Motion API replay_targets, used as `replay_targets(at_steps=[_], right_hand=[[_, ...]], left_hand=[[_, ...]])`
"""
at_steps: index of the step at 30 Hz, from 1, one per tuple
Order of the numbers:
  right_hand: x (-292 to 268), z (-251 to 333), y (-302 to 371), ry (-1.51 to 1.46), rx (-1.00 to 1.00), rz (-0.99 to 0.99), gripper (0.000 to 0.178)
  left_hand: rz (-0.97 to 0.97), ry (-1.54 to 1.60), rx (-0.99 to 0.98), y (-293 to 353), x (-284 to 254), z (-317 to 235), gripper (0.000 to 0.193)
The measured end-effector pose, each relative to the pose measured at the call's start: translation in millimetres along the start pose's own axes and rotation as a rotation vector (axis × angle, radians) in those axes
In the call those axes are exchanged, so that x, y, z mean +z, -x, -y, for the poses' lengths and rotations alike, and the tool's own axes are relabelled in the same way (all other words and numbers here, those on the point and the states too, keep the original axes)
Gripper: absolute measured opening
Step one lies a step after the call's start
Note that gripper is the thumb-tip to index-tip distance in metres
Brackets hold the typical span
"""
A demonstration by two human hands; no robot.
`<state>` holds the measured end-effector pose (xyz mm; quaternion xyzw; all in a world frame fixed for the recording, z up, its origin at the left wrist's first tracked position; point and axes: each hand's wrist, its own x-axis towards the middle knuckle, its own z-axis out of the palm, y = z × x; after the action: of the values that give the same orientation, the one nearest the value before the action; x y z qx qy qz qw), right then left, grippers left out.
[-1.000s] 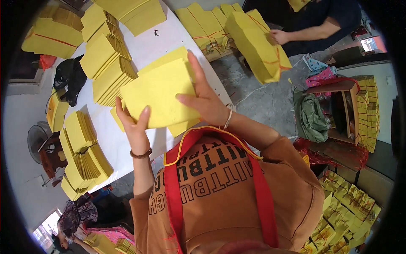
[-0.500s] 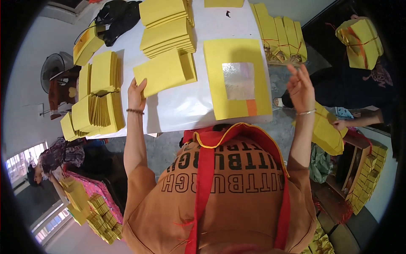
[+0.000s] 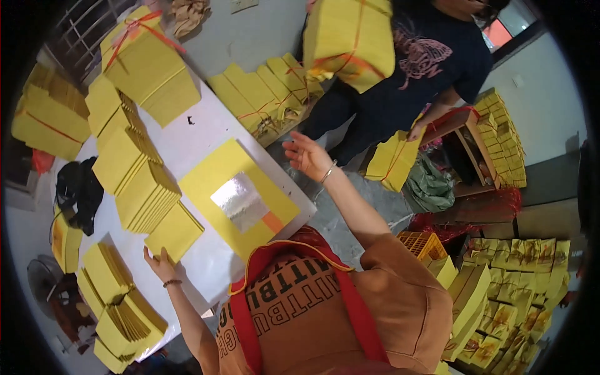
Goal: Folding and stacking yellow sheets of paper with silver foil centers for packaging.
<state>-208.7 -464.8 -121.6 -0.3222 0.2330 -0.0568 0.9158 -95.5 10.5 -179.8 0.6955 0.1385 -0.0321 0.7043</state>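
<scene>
My left hand (image 3: 162, 266) is at the near left corner of a folded yellow paper packet (image 3: 176, 232), its thumb over the edge and the other fingers partly hidden beside or under it. That packet lies at the near end of a row of overlapping yellow packets (image 3: 147, 197). My right hand (image 3: 308, 156) is raised past the table's right edge, fingers spread, holding nothing. Between my hands, a flat yellow sheet (image 3: 209, 169) lies on the white-covered table, with a shiny silver square (image 3: 239, 201) and a small orange strip (image 3: 272, 222) on it.
More yellow stacks (image 3: 109, 275) and a black bag (image 3: 78, 194) line the table's left side. A bundle tied with red string (image 3: 150, 75) stands at the far end. On the right, a co-worker (image 3: 431, 56) carries tied yellow bundles (image 3: 350, 40). Tied bundles (image 3: 250, 94) sit beyond the table.
The view has turned toward the right. My left hand has lowered the yellow packet toward the row's near end. My right hand stays raised and empty. The co-worker with the bundles shows more fully.
</scene>
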Motion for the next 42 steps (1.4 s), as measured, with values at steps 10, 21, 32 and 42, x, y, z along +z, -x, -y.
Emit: replay_targets(at_steps=[10,21,32,42], right_hand=[[8.2,-15.2,10.0,0.074,0.052,-0.039,0.033],[11.0,-24.7,25.6,0.124,0.060,-0.049,0.033],[38.9,-33.0,54.6,0.959,-0.259,0.404,0.039],[19.5,-77.2,23.9,0.493,-0.056,0.467,0.062]], left_hand=[[-0.335,-1.062,0.514,22.8,36.2,0.0,0.051],[-0.342,-1.024,0.410,24.0,20.4,-5.3,0.031],[0.230,-0.409,0.704,125.2,113.4,-58.0,0.032],[0.509,0.390,-0.174,112.3,143.1,20.5,0.065]])
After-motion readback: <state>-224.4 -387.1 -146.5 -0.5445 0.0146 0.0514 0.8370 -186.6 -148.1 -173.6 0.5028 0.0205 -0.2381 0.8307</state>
